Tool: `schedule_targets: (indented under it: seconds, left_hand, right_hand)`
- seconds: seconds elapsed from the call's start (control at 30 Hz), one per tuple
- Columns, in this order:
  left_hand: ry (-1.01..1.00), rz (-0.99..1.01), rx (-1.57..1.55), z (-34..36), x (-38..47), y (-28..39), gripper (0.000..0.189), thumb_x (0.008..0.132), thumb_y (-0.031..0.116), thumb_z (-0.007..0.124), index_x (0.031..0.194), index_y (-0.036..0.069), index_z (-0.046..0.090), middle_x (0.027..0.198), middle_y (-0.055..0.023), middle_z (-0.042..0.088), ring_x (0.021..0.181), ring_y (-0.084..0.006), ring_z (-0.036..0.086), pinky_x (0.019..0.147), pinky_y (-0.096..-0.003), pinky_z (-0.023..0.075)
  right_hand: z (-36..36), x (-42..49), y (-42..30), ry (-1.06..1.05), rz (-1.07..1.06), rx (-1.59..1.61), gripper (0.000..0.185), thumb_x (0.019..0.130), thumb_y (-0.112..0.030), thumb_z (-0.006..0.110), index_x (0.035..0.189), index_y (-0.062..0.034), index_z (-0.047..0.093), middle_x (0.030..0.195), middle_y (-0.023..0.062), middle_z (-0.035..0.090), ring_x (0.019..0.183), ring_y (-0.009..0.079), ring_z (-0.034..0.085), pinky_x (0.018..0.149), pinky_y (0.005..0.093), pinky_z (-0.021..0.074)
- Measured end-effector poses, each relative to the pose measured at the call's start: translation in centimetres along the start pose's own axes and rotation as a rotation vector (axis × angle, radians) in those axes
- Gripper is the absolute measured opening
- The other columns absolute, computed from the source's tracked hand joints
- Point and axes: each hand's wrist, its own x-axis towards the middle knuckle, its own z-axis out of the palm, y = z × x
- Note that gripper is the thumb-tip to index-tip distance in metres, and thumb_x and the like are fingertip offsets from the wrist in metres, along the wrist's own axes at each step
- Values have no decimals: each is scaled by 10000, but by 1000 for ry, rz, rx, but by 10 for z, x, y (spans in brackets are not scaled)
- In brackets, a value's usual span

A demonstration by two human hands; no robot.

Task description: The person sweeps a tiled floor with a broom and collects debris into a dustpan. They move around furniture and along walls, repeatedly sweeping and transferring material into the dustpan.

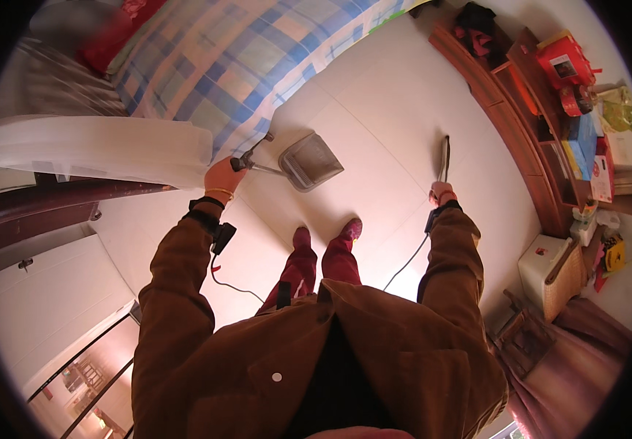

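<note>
My left hand is closed around the handle of a grey dustpan, near the corner of a bed. The dustpan's ribbed pan is low over or on the pale floor, in front of my feet; I cannot tell if it touches. To the right, my right hand grips a thin dark stick-like tool, seen nearly end-on. Its far end is hard to make out, so its kind is unclear. Black devices with cables are strapped at both wrists.
A bed with a checked blue sheet stands ahead on the left, beside a white curtain. Along the right runs a brown wooden cabinet bearing boxes and bags. A white bin-like box and a wooden stool stand at the lower right.
</note>
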Motion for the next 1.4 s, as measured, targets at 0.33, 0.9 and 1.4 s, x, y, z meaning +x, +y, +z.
schedule_targets:
  seconds: [0.33, 0.9, 1.4]
  left_hand:
    - [-58, -74, -71, -9, 10, 8, 271, 630, 337, 607, 745, 96, 556, 711, -108, 586, 688, -304, 550, 582, -392, 428]
    - [-173, 108, -260, -9, 27, -1, 291, 634, 297, 623, 807, 65, 603, 729, -108, 602, 691, -272, 561, 624, -339, 422]
    - [-217, 615, 183, -1, -64, 165, 325, 626, 321, 627, 818, 67, 566, 737, -126, 587, 698, -307, 554, 608, -358, 438]
  right_hand:
    - [128, -29, -138, 257, -347, -339, 144, 702, -23, 414, 792, 34, 510, 521, 150, 495, 374, 252, 496, 329, 334, 396]
    - [168, -310, 46, -46, -118, 670, 552, 706, -49, 548, 1217, -145, 363, 656, 52, 510, 495, 113, 455, 388, 236, 377]
    - [201, -376, 324, 566, 326, 1416, 76, 746, -62, 421, 683, -84, 385, 512, 10, 397, 399, 114, 415, 335, 237, 331]
